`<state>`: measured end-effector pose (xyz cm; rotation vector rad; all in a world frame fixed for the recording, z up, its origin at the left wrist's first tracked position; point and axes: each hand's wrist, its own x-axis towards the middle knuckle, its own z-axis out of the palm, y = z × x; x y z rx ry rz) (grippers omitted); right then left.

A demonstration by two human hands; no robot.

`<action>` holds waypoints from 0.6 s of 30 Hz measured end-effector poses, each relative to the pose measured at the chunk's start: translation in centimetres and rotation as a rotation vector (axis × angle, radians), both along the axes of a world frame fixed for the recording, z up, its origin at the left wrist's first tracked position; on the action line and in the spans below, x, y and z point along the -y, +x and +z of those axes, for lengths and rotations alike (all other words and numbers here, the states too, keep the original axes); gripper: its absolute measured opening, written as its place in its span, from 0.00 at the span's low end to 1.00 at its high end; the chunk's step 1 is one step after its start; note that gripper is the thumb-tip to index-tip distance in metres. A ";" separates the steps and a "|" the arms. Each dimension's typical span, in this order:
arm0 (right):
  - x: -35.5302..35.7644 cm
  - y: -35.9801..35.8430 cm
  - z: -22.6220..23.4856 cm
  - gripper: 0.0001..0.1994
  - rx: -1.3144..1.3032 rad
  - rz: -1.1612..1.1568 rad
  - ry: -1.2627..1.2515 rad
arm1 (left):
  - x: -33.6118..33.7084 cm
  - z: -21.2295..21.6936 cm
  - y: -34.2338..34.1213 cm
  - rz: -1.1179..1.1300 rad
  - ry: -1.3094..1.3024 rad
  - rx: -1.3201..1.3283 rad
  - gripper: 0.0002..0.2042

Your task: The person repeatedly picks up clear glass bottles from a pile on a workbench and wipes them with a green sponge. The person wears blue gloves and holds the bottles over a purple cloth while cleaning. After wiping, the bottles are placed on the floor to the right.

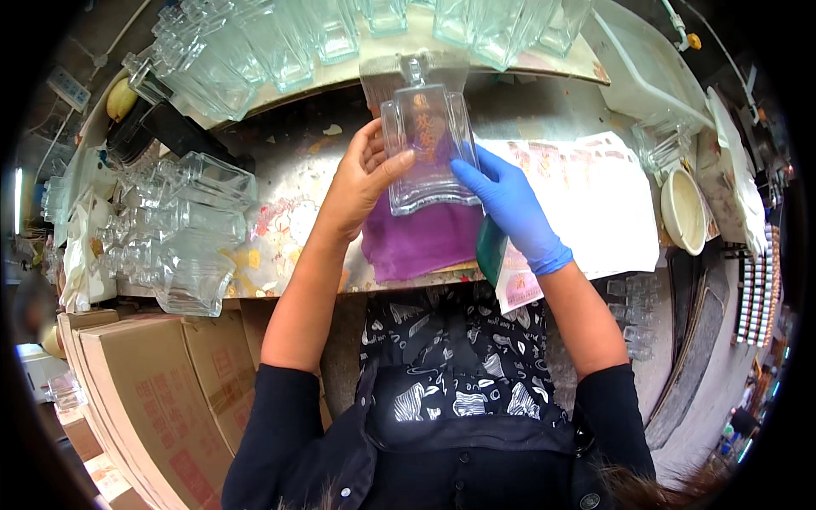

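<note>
Head view: glass bottle (429, 174) held; left hand (367, 178) one side, right hand (513, 202) opposite.

bottle (429, 140) between hands (359, 183), over table (285, 174)

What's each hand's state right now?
Left hand: bare, holding the clear bottle by its left side.
Right hand: blue-gloved, holding its right side; whether it also holds the green piece below can't be told.

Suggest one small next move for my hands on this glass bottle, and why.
Perhaps shift your left hand a little outward on the glass bottle: the thumb sits close to the orange print and might smudge it, while your blue-gloved right hand grips the other side and could steady the bottle.
</note>
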<state>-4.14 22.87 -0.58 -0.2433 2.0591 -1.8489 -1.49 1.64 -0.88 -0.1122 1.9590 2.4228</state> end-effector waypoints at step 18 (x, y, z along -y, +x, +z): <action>-0.1 0.1 0.5 0.27 0.032 0.018 -0.010 | -2.1 0.3 -3.5 0.158 0.077 -0.008 0.36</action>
